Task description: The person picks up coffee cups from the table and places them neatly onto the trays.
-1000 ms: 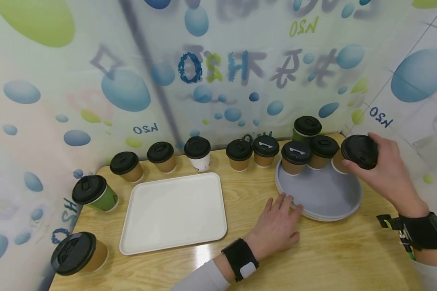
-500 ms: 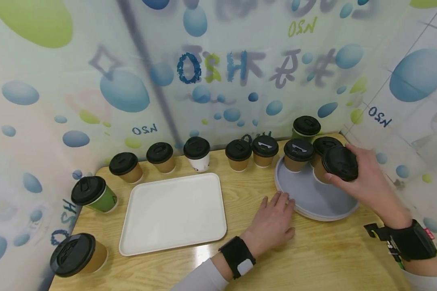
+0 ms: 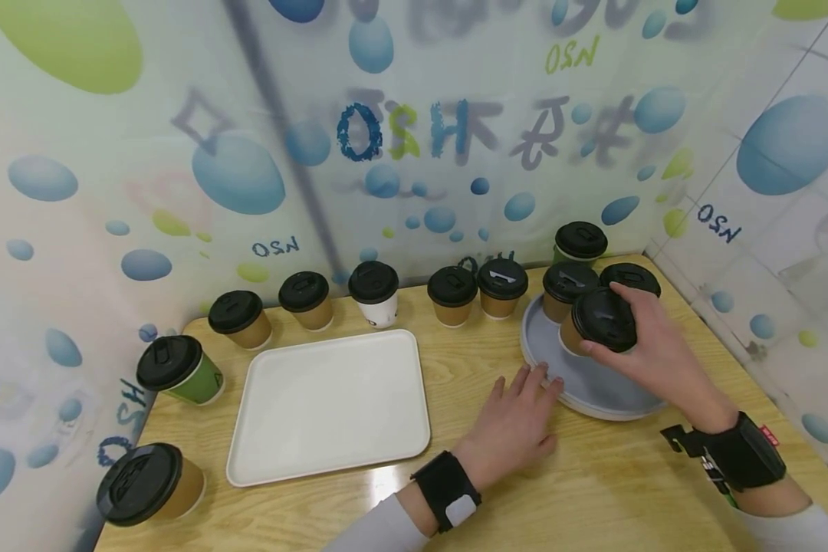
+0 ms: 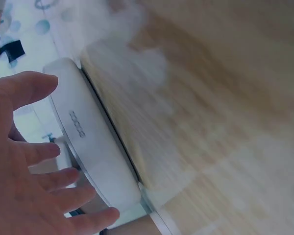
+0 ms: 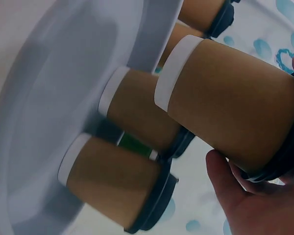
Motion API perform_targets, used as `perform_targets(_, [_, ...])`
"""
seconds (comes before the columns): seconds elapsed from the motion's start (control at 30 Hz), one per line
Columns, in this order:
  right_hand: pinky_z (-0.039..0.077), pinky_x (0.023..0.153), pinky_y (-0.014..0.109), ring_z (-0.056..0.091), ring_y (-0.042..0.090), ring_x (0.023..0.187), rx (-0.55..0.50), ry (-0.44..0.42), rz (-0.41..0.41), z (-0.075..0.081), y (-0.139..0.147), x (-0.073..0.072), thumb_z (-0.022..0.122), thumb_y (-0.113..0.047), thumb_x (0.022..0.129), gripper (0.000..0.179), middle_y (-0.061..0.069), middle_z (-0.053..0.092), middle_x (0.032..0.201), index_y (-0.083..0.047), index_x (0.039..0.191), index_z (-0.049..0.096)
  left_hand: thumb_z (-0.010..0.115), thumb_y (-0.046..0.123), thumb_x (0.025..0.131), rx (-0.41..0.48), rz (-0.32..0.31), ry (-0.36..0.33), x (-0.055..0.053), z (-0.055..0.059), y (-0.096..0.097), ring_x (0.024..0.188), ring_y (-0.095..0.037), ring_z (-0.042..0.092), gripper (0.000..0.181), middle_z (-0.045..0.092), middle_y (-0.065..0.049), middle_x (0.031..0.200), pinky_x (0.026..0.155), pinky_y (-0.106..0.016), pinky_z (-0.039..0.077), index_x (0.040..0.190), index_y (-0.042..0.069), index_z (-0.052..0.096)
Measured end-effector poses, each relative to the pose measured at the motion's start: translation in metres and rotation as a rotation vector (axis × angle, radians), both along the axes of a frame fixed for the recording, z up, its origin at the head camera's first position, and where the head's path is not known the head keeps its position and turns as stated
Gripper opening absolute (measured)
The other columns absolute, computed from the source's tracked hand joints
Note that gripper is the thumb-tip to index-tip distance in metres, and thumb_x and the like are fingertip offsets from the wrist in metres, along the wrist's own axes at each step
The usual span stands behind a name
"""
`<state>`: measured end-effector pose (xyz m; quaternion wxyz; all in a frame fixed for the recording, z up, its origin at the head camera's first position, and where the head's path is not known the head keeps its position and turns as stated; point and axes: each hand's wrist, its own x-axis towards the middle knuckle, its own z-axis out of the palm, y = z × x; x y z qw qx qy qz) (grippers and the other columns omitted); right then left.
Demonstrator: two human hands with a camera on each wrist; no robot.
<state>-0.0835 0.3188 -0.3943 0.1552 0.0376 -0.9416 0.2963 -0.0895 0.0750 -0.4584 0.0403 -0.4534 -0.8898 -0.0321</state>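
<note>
Head view, held cup: a brown cup (image 3: 602,320) is pinched between the thumb and fingers of the right hand (image 3: 662,364), around its lid and upper wall. It is over the round tray (image 3: 589,389), on the near side of the two tray cups; in the right wrist view its base looks clear of the tray floor.
Lowering: best kept upright and slow, I judge, with the whole base meeting the floor before the fingers loosen.
Grip: light pressure should do, since a thin wall could dent and a tugged lid might pop off.
Tray cups: the left cup (image 3: 557,308) and right cup (image 3: 630,279) stand close to the held one; a low sideways swing could knock them.
Tray steadying: the left hand (image 3: 514,431) has its fingers spread, tips at the near left rim; whether they press cannot be told.
Cup make: matte brown walls, probably paper, tapering to a pale base band, under glossy black moulded lids.
Tray make: smooth, grey, round and shallow; the rectangular tray (image 3: 331,410) to the left is white with rounded corners.
Surface: pale wood grain (image 3: 469,353), with a soft shine.
</note>
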Motion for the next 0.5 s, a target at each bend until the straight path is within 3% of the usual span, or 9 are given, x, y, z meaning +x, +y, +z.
perform_targets(0.23, [0.040,0.099,0.071,0.042,0.052,0.135,0.055,-0.040,0.023,-0.007,-0.018,-0.008,0.087,-0.044,0.082,0.101,0.030,0.037,0.152,-0.002,0.158,0.034,0.066,0.050,0.097,-0.042,-0.062,0.008,0.007,0.000,0.001,0.145,-0.028,0.042,0.067,0.035,-0.006,0.161,0.106,-0.048,0.048,0.156,0.023,0.045])
perform_targets(0.5, [0.046,0.094,0.068,0.049,0.051,0.129,0.110,-0.029,0.034,-0.018,-0.030,-0.017,0.084,-0.047,0.085,0.098,0.028,0.036,0.152,-0.004,0.158,0.036,0.066,0.052,0.097,-0.051,-0.070,0.065,0.010,-0.004,0.002,0.140,-0.028,0.047,0.068,0.036,-0.006,0.160,0.104,-0.047,0.050,0.155,0.023,0.047])
